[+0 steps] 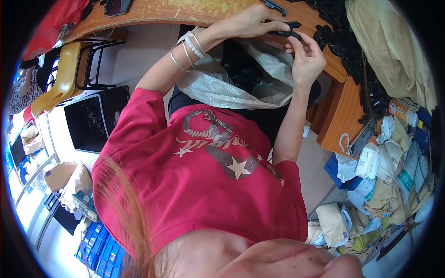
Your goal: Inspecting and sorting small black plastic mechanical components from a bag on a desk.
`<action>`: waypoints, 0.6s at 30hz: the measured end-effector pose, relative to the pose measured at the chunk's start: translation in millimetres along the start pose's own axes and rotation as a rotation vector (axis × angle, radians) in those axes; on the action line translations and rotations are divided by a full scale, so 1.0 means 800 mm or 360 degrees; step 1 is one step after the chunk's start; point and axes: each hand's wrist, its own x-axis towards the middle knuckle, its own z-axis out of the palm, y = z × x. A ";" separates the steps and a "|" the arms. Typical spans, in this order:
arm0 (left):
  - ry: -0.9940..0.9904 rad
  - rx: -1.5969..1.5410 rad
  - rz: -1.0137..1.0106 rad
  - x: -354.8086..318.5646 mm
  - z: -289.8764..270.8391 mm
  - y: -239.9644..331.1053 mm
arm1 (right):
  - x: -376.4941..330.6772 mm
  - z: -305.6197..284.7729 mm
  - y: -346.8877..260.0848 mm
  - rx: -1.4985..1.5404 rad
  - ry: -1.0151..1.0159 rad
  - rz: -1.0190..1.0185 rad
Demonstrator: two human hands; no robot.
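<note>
Both hands meet over the table's near edge, at the top of the head view. My left hand (255, 23) grips a small black plastic part (292, 25) between thumb and fingers. From the right, my right hand (307, 58) pinches the same black piece or one joined to it; the fingers cover where they meet. Below the hands, an open white woven sack (208, 90) lies across my lap. Dark pieces (243, 69) show inside it, too dim to tell apart.
Many black plastic parts (354, 65) are heaped along the right of the wooden table (185, 11), beside a large tan sack (394, 41). A black piece (275, 6) lies beyond my hands. To the left stand a yellow chair (60, 78) and a black bin (85, 123); packages (368, 160) crowd the right.
</note>
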 end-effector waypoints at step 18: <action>0.0001 0.0328 -0.0255 -0.029 0.005 0.068 | -0.016 -0.010 -0.019 0.0086 -0.0061 -0.0156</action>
